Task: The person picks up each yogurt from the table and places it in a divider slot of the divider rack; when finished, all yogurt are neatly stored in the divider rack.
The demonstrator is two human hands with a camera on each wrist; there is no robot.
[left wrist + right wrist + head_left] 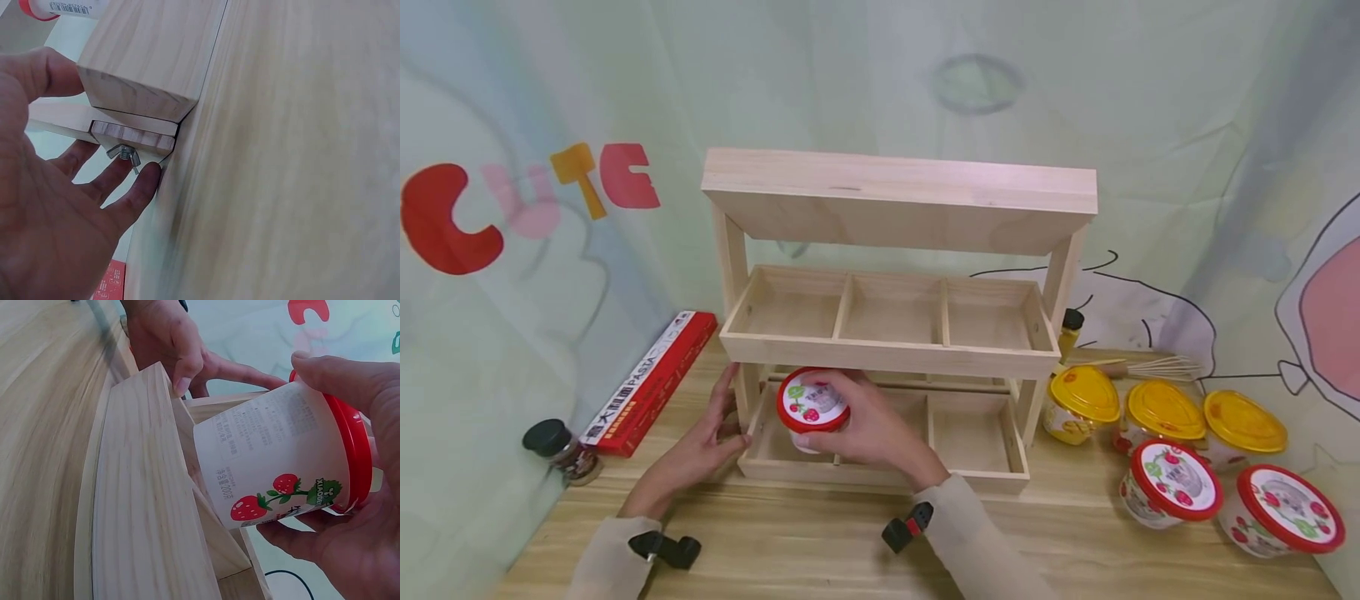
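In the head view my right hand (880,421) grips a white tub (815,403) with a red lid and strawberry print. The tub is over the left compartment of the lower tray on a two-tier wooden rack (887,358). In the right wrist view, thumb and fingers go round the tub (269,462) near its lid, and its base overlaps the tray's front wall (144,487). My left hand (703,450) holds the rack's lower left corner. The left wrist view shows its thumb on the tray and its fingers behind the upright, near a wing nut (125,152).
Right of the rack stand two more red-lidded tubs (1176,483) and several yellow-lidded cups (1084,396). A whisk (1161,367) and a yellow bottle (1070,333) are behind them. To the left lie a red pasta box (655,379) and a dark-capped jar (568,457).
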